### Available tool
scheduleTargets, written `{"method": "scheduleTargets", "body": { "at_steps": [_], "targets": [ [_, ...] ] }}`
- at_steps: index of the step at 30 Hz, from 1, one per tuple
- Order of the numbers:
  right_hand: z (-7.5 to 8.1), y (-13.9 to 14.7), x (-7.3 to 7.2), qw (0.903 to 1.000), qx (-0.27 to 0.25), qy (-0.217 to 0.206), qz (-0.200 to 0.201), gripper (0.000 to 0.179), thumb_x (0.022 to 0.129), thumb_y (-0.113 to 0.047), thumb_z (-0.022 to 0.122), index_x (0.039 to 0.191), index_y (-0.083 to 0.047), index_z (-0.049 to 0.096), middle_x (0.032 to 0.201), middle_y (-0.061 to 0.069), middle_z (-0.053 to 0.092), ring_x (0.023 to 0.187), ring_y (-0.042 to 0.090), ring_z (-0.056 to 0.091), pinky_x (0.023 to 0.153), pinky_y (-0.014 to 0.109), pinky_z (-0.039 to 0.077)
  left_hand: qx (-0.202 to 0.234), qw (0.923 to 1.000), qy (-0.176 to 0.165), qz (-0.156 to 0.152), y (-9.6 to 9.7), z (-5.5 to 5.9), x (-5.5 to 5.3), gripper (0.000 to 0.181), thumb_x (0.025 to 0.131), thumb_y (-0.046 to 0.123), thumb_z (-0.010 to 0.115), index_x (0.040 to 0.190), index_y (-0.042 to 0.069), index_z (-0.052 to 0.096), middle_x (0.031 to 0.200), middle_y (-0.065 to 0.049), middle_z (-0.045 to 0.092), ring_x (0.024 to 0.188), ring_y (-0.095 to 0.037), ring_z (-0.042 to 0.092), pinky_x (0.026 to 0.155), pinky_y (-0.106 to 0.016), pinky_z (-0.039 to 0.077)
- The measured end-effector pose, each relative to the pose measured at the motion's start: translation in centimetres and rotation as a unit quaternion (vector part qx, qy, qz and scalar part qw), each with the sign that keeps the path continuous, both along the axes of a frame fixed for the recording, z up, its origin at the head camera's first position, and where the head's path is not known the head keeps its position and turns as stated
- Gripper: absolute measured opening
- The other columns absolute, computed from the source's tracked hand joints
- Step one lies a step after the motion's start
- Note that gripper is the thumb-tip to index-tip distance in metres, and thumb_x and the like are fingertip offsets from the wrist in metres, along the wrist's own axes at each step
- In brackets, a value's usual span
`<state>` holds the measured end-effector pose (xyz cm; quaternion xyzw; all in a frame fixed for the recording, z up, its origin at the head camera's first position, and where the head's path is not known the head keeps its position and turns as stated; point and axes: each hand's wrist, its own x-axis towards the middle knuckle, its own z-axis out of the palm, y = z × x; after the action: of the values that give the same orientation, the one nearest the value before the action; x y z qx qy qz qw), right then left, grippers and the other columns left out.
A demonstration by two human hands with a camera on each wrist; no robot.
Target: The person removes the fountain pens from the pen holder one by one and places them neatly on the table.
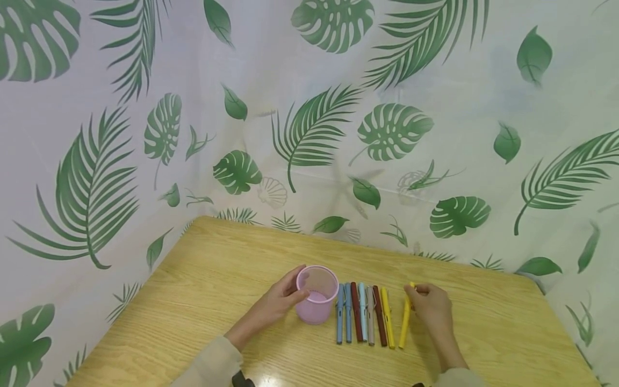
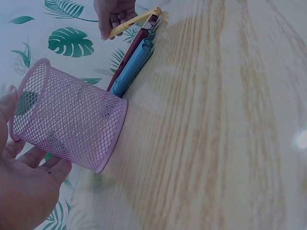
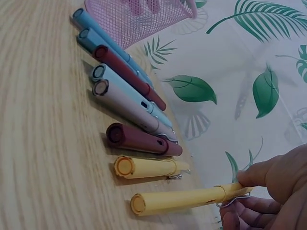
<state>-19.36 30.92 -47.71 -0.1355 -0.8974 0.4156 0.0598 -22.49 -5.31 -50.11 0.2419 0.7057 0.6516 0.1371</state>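
My left hand point(image 1: 280, 298) grips a pink mesh pen holder point(image 1: 316, 312), thumb over its rim and fingers behind its side. In the left wrist view the mesh holder point(image 2: 72, 120) has its base at the wooden tabletop. Between my right thumb and fingers is the cap end of a yellow fountain pen point(image 3: 187, 199); my right hand point(image 1: 432, 309) is at the right end of a row of pens. In that row lie two blue pens point(image 1: 344, 317), dark red pens point(image 1: 357, 312), a light blue pen point(image 1: 362, 309), a grey pen point(image 1: 371, 317) and another yellow pen point(image 1: 388, 320).
The wooden table point(image 1: 232, 258) runs back to a white curtain point(image 1: 261, 140) printed with green leaves. The row of pens lies between the holder and my right hand, caps pointing toward the curtain.
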Motion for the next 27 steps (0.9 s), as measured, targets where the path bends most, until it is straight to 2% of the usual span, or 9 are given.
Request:
{"method": "scheduleTargets", "body": {
  "at_steps": [5,14,27],
  "targets": [
    [-0.6,-0.1,-0.6,0.9997,0.023,-0.001,0.006,0.048,0.102,-0.026,0.066,0.121,0.018,0.063,0.109,0.033,0.07,0.08,0.031,0.073,0.068,0.038,0.061,-0.001,1.0,0.003,-0.001,0.0,0.0,0.0,0.066,0.108,0.009,0.055,0.162,-0.005,0.02,0.161,-0.031,0.03,0.149,-0.043,0.032,0.12,-0.049,0.032],
    [-1.2,-0.8,-1.3,0.9984,0.053,-0.013,0.008,0.046,0.102,-0.026,0.065,0.119,0.017,0.065,0.117,0.035,0.067,0.096,0.04,0.068,0.077,0.049,0.06,-0.003,1.0,0.008,-0.001,0.0,-0.1,0.0,0.066,0.108,0.011,0.055,0.161,-0.006,0.02,0.161,-0.032,0.03,0.148,-0.044,0.032,0.12,-0.05,0.032],
    [-2.3,-1.1,-1.8,0.997,0.073,-0.023,0.01,0.042,0.099,-0.024,0.067,0.113,0.016,0.066,0.108,0.032,0.069,0.082,0.029,0.065,0.068,0.041,0.058,0.008,0.9999,0.007,-0.009,0.0,-0.1,-0.1,0.067,0.108,0.011,0.056,0.161,-0.007,0.019,0.16,-0.033,0.031,0.148,-0.045,0.032,0.12,-0.05,0.031]
  ]
}}
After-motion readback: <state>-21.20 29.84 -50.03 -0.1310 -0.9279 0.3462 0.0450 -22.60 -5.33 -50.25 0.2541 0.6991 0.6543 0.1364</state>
